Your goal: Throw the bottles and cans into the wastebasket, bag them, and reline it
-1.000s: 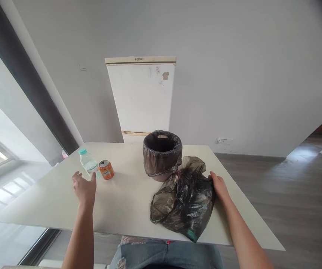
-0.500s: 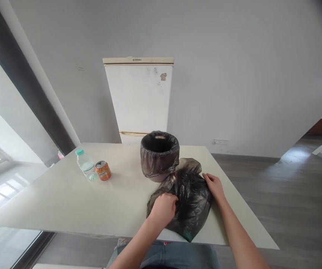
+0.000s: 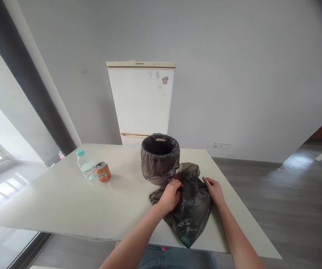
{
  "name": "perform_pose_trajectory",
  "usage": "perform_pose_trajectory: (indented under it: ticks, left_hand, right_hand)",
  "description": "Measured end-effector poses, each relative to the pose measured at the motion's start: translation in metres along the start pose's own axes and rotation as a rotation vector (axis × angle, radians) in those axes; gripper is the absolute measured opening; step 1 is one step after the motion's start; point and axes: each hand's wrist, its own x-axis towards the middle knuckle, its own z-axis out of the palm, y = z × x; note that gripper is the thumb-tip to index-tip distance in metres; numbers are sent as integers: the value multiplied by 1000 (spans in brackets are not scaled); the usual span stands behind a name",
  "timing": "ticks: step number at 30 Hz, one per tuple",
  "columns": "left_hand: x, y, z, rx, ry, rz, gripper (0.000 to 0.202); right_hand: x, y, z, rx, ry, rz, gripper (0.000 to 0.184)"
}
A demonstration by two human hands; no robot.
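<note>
A thin black plastic bag (image 3: 193, 209) lies bunched near the front right of the white table, with something greenish showing through its lower corner. My left hand (image 3: 170, 196) is closed on the bag's upper left side, fingers curled into the film. At the bag's right edge, my right hand (image 3: 214, 190) pinches the film between thumb and fingers. Just behind the bag stands a trash bin (image 3: 160, 160) lined with a similar black bag folded over its rim. The bin's inside looks dark, so its contents cannot be made out.
On the table's left side a clear plastic bottle (image 3: 86, 166) with a teal cap stands beside an orange drink can (image 3: 103, 172). The white table (image 3: 99, 209) ends close to my legs. A white fridge (image 3: 141, 101) stands behind it against the grey wall.
My left hand has moved up and to the right along the bag, toward the bin. The bag's left part has gathered inward; my right hand stays at its right edge.
</note>
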Motion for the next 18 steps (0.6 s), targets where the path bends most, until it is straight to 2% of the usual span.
perform_pose_trajectory:
  ticks: [4, 9, 13, 18]
  left_hand:
    - [16, -4, 2, 170, 58, -72, 33]
    - [28, -3, 6, 307, 48, -147, 47]
    - [31, -4, 15, 348, 30, -209, 56]
    - [21, -5, 21, 288, 26, -250, 64]
  right_hand:
    - [1, 0, 0, -15, 4, -6, 55]
    - [2, 1, 1, -32, 7, -14, 55]
    - [2, 2, 1, -43, 5, -18, 55]
    - [1, 1, 2, -50, 6, -19, 55]
